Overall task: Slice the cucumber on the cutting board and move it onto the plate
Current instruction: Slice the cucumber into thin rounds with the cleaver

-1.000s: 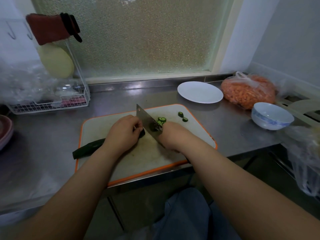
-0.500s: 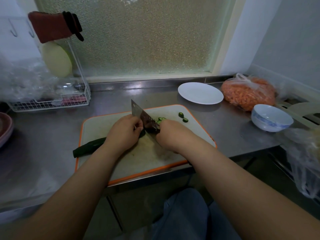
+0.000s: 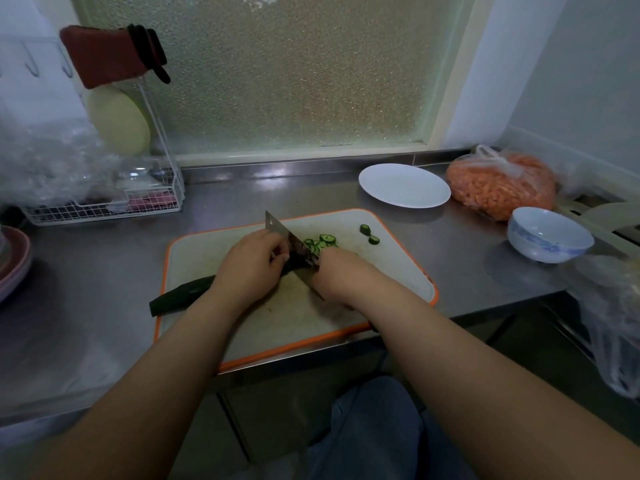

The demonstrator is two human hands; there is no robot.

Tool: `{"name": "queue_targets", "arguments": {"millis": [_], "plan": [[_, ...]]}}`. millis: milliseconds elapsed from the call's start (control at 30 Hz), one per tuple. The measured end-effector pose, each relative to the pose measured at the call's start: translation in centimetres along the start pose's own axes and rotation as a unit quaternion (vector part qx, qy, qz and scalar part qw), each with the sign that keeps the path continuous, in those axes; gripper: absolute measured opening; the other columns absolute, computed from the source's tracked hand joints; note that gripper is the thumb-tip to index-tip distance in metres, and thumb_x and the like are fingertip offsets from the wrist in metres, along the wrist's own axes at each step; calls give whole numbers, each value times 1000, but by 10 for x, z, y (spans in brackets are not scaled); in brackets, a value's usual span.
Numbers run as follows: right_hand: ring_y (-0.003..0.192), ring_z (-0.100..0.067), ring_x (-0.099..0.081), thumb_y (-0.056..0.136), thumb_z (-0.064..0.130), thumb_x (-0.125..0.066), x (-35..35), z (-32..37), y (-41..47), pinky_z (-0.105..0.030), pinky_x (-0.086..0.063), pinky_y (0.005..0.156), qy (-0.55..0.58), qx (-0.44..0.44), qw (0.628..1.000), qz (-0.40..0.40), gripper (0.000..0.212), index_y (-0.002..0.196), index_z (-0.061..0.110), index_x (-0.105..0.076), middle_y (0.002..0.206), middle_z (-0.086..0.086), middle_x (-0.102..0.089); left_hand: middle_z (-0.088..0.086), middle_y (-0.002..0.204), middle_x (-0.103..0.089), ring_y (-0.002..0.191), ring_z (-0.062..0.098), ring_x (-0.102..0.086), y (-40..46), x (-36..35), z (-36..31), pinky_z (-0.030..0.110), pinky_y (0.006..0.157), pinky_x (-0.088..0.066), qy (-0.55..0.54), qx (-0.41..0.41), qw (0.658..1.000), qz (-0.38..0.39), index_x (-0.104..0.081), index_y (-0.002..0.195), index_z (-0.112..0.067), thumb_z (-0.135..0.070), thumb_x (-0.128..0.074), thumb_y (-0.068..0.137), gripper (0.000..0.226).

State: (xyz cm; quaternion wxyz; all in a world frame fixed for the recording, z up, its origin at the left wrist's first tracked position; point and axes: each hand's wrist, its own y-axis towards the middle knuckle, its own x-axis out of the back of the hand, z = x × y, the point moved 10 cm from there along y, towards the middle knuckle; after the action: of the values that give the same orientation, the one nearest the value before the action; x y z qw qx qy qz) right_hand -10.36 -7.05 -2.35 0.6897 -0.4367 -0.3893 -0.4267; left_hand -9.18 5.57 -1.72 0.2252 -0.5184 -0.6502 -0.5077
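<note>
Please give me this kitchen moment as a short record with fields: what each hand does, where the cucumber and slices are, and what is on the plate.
left hand: left hand holds the cucumber down on the cutting board, fingers curled
right hand: right hand grips the cleaver, handle hidden
cleaver: blade beside the left fingers, at the cucumber's cut end
slices: slices lie on the board right of the blade; two pieces lie apart
plate: white plate beyond the board, nothing on it
nearby: bowl, bag of orange food
</note>
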Motion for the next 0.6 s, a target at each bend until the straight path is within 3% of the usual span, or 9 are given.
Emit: {"name": "queue_targets", "arguments": {"millis": [167, 267, 367, 433, 600], "plan": [[96, -33, -61, 92, 8, -49, 4, -6, 1, -30, -44, 70, -5, -6, 1000, 5, 22, 111, 2, -60, 110, -16, -63, -5, 82, -49, 76, 14, -45, -1, -1, 0, 27, 65, -30, 8, -8, 1000, 3, -56, 83, -19, -18, -57, 87, 5], [76, -29, -53, 91, 7, -51, 3, -1, -5, -28, -42, 52, -10, 8, 1000, 20, 21, 110, 2, -59, 88, -13, -57, -5, 81, -49, 76, 16, -44, 0, -2, 2, 28, 64, -30, 9, -6, 1000, 4, -55, 82, -19, -17, -58, 86, 6], [63, -24, -48, 91, 7, -46, 9, 2, -11, -25, -34, 43, -11, 21, 1000, 3, 10, 87, 10, -55, 68, -5, -45, -5, 81, -47, 76, 15, -43, 0, -2, 1, 28, 65, -30, 5, -4, 1000, 3, -51, 80, -21, -17, -59, 86, 11], [56, -21, -44, 92, 8, -43, 14, 3, -14, -25, -32, 43, 2, 26, 1000, -7, 16, 77, 11, -48, 65, -4, -43, -5, 81, -48, 76, 14, -43, 0, -2, 1, 28, 66, -30, 1, -1, 1000, 3, -52, 81, -22, -17, -58, 87, 11], [56, -21, -42, 94, 9, -42, 24, 8, -21, -24, -30, 43, 13, 45, 999, -16, 6, 92, 10, -48, 65, -3, -39, -5, 81, -48, 76, 15, -44, 0, -2, 2, 27, 65, -29, -2, -1, 1000, 2, -55, 81, -21, -17, -59, 86, 8]]}}
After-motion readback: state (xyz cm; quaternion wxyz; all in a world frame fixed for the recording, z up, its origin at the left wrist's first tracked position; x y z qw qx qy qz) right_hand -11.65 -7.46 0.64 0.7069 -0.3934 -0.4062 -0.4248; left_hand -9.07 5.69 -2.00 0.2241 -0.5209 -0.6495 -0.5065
